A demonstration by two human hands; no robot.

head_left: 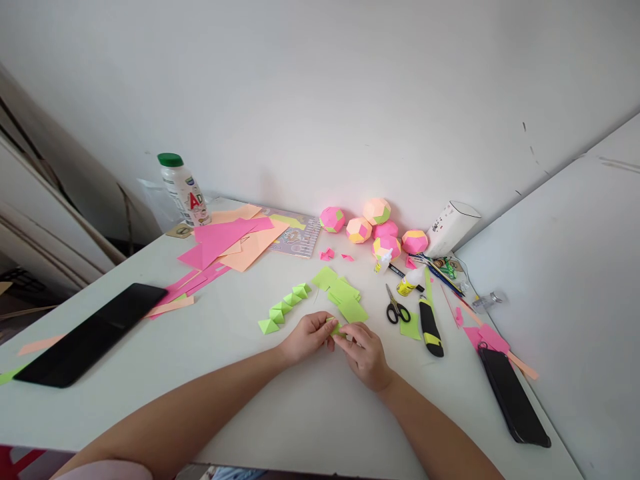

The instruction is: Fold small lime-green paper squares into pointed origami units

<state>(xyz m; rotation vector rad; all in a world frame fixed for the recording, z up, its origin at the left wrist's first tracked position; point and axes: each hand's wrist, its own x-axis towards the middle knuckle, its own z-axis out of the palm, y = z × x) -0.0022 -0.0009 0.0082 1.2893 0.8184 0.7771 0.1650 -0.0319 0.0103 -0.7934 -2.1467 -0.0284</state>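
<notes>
Both my hands meet over the white table [300, 407] and pinch one small green folded paper piece [336, 327]. My left hand [307, 337] grips its left side with closed fingers. My right hand [365, 353] holds its right side, fingers curled. Just beyond my hands lie a row of folded green paper units [284, 308] and a loose stack of green paper squares [340, 297].
Scissors [397, 311], a yellow-black utility knife [430, 327] and two glue bottles [409, 283] lie to the right. Several pink-orange paper balls [383, 230] sit by the wall. Pink and orange sheets [230, 243], a bottle [183, 190], a black tablet [90, 333] and a phone [513, 397] surround the work area.
</notes>
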